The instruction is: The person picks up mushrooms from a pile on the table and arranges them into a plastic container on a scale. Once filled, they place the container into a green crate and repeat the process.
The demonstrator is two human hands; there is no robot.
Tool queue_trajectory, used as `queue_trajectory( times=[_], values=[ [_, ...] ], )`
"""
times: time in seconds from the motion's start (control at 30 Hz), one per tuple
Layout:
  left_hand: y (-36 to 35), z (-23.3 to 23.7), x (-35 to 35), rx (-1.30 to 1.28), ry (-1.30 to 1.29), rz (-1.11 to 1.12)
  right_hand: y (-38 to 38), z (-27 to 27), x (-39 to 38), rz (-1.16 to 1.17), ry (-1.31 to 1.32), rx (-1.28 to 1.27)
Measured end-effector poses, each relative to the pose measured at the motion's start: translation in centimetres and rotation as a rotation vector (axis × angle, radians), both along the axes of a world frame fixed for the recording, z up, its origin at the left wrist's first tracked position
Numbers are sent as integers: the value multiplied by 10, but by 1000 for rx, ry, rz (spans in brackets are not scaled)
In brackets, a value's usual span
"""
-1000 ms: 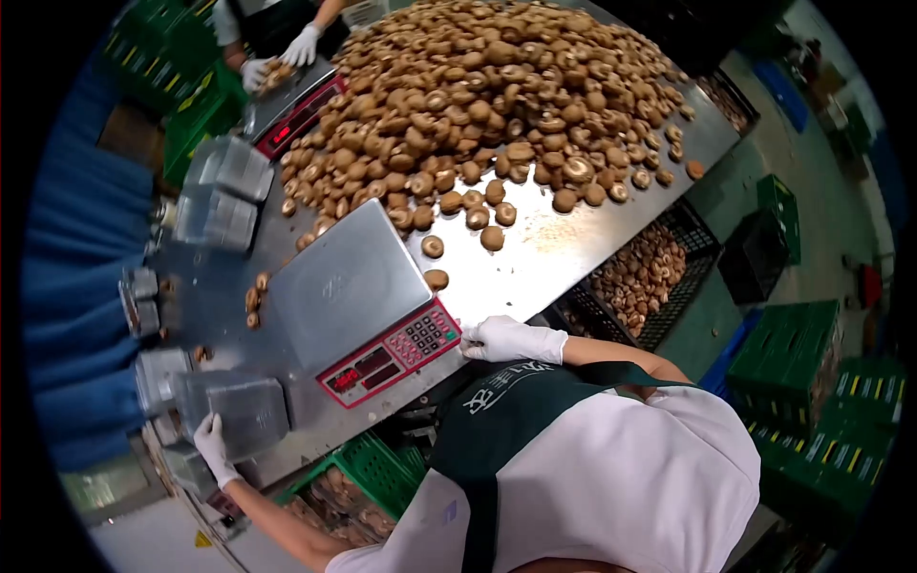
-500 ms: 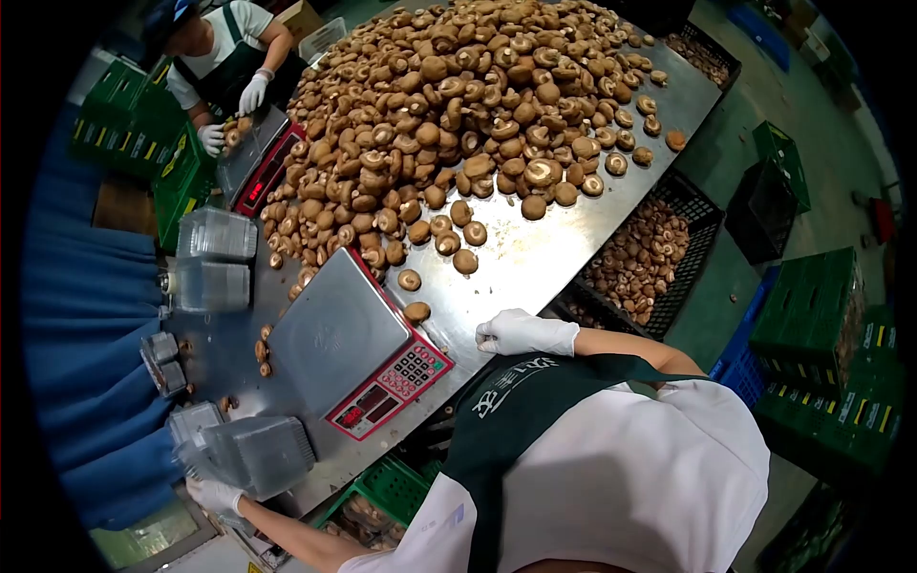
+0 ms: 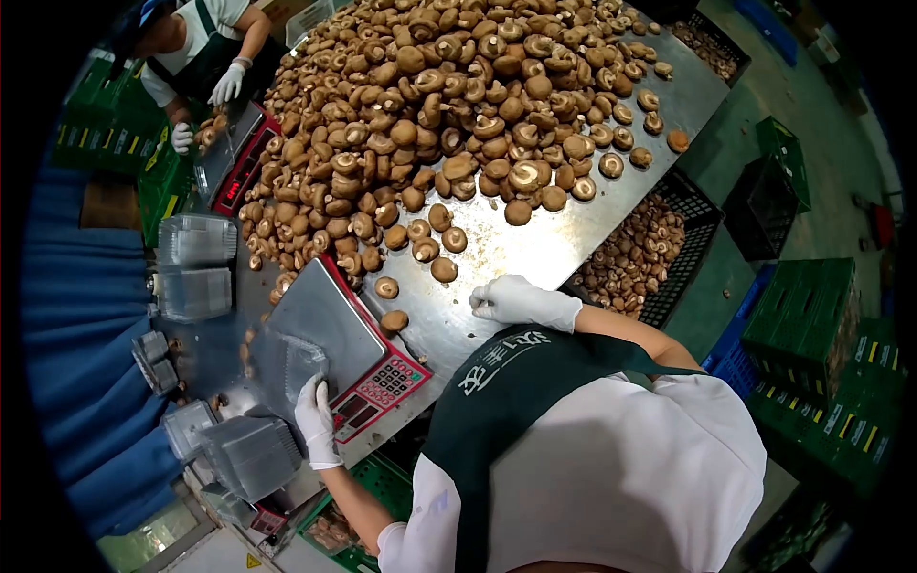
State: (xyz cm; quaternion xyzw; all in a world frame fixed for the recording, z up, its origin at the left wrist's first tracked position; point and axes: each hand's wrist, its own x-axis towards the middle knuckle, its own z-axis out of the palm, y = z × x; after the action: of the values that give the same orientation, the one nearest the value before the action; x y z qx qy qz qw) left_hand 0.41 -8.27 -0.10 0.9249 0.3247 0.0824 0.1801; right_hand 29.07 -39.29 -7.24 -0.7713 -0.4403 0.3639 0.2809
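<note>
My left hand (image 3: 317, 420), in a white glove, grips the near edge of a clear plastic tray (image 3: 294, 371). The tray is over the steel pan of a red digital scale (image 3: 330, 320). At the table's near edge, my gloved right hand (image 3: 525, 301) is closed with its fingers curled under; I cannot tell whether anything is in it. Loose shiitake mushrooms (image 3: 443, 270) lie on the steel just beyond that hand, in front of a large heap of mushrooms (image 3: 411, 134). Left of the scale stands a stack of clear trays (image 3: 250, 458).
Further clear containers (image 3: 196, 267) line the table's left side. At the far left a gloved person works by a second scale (image 3: 239, 172). A black crate of mushrooms (image 3: 688, 248) stands along the right edge. Green crates (image 3: 798, 310) are stacked at right, and another green crate (image 3: 382, 487) sits below the table.
My left hand has moved right and up from the tray stack, bringing one clear tray over the scale. My right hand stays closed near the table edge. The view has shifted slightly.
</note>
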Motion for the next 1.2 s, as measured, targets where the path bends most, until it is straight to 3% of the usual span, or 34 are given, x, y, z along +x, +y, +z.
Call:
queue_trajectory(
  times=[0.13, 0.2, 0.27, 0.33, 0.43, 0.57, 0.7, 0.77, 0.87, 0.93, 1.0, 1.07, 1.2],
  values=[
    [-5, 24, 18, -148, 198, -15, -22, 4, 38, -241, -84, 56],
    [-22, 38, 49, 131, -35, -20, -36, -1, 63, -425, -216, 99],
    [-48, 53, 88, 167, -118, 8, -49, 16, 94, -563, -377, 6],
    [-73, 54, 124, -30, -320, -15, -57, 17, 120, -559, -590, 84],
    [-107, 33, 178, -181, -345, -130, -60, 11, 145, -401, -872, 153],
    [-135, -4, 230, -283, -320, -270, -57, -14, 157, -320, -931, 208],
    [-145, -24, 275, -394, -358, -345, -59, -18, 158, -343, -749, 332],
    [-148, -29, 298, -310, -357, -417, -62, -15, 160, -453, -577, 459],
    [-152, -40, 335, -242, -355, -503, -95, 0, 172, -705, -608, 494],
    [-159, -46, 358, -102, -304, -524, -142, 11, 183, -712, -849, 102],
    [-170, -51, 380, -40, -238, -580, -184, 32, 195, -929, -445, -416],
    [-188, -50, 397, -80, -195, -674, -220, 25, 199, -754, -480, -864],
    [-205, -76, 398, 80, -101, -766, -215, 33, 179, -694, -514, -647]
  ],
)
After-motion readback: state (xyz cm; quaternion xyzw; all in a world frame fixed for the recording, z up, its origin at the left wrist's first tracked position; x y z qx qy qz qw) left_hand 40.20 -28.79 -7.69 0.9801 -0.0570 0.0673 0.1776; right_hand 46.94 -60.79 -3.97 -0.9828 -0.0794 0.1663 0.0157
